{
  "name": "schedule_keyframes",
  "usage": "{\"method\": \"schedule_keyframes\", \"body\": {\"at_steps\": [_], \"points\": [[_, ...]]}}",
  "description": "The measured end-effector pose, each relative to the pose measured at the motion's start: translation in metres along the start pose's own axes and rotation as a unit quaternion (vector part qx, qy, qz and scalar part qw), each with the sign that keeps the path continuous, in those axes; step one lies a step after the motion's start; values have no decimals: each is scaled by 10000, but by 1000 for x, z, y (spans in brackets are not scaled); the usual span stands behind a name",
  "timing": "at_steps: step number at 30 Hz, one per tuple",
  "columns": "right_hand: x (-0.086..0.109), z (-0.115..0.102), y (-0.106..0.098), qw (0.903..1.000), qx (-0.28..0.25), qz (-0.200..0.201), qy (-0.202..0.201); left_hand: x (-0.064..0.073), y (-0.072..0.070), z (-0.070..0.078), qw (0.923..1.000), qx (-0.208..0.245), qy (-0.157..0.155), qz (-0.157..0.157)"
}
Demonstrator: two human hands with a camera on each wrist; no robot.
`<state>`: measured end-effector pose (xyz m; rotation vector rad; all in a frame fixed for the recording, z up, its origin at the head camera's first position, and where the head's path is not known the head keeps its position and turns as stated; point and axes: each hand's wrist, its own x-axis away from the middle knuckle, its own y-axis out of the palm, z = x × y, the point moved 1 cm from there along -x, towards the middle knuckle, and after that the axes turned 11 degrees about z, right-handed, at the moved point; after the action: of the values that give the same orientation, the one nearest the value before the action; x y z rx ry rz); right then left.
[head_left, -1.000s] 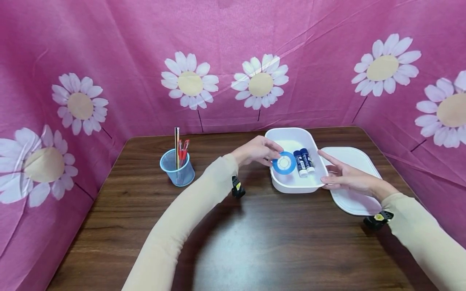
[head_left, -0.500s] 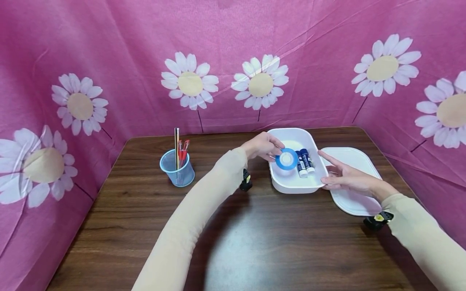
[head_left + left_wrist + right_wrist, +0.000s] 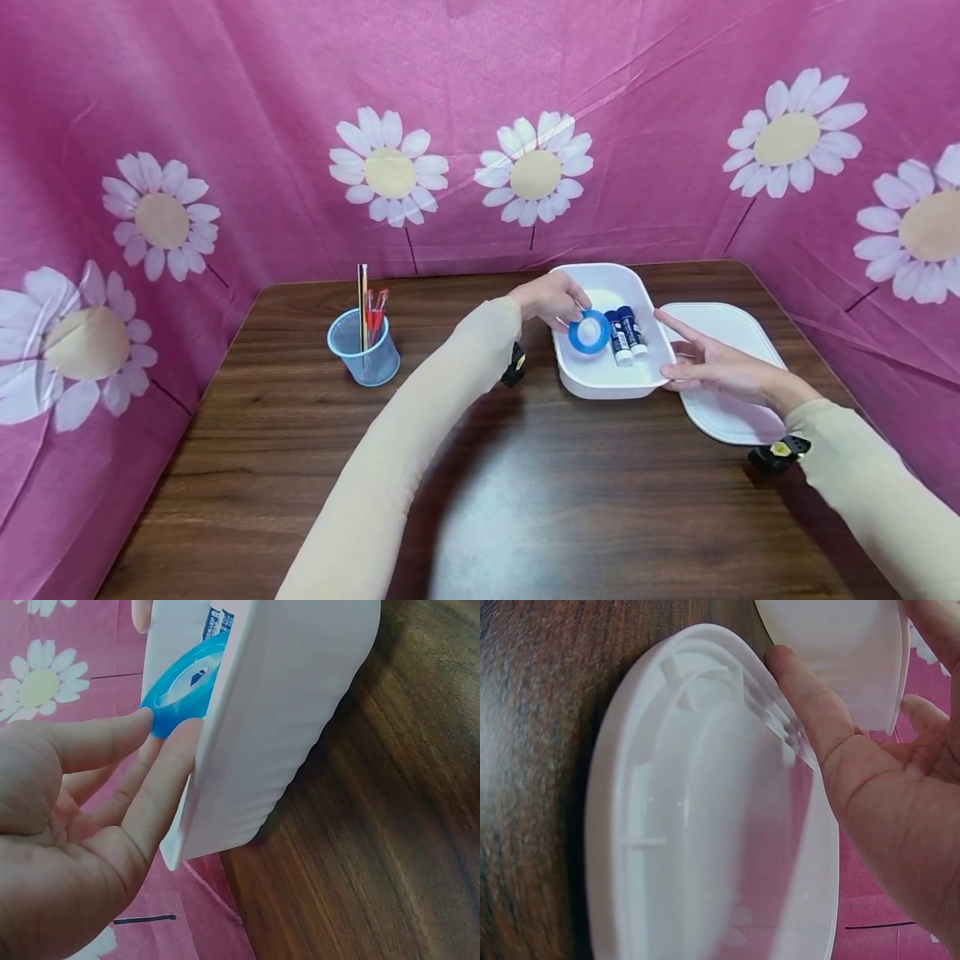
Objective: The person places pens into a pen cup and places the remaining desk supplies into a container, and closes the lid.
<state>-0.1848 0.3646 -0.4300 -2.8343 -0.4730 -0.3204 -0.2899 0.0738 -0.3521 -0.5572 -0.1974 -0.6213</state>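
Note:
In the head view my left hand reaches over the left rim of a white plastic box. It pinches a roll of blue tape with a pale core between thumb and fingers. The left wrist view shows the tape roll tilted just inside the box wall. Two glue sticks, dark blue and white, lie side by side in the box, right beside the tape. My right hand touches the box's right side, index finger extended and thumb near the front corner.
A white lid lies on the wooden table beneath my right hand, with its ridged inner side showing in the right wrist view. To the left stands a blue mesh cup with pencils and red pens. Pink flowered cloth hangs behind.
My left hand has moved slightly right, carrying the tape roll further into the box, close to the glue sticks. My right hand keeps its place at the box's side.

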Motion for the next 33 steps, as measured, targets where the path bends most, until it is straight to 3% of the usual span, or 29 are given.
{"method": "schedule_keyframes", "body": {"at_steps": [6,11,17,23,33], "points": [[2,0,-1,9999,114,33,17,-4,9,2,9977,-641,193,143],[0,-1,0,10000,-4,52,-2,-8,16,6,9894,-1429,198,193],[0,-1,1,10000,32,44,63,-15,23,8,9833,-1815,102,100],[0,0,2,10000,10,48,7,-22,28,7,9725,-2319,126,180],[1,0,1,10000,-7,31,-2,-29,32,11,9618,-2723,164,235]]}}
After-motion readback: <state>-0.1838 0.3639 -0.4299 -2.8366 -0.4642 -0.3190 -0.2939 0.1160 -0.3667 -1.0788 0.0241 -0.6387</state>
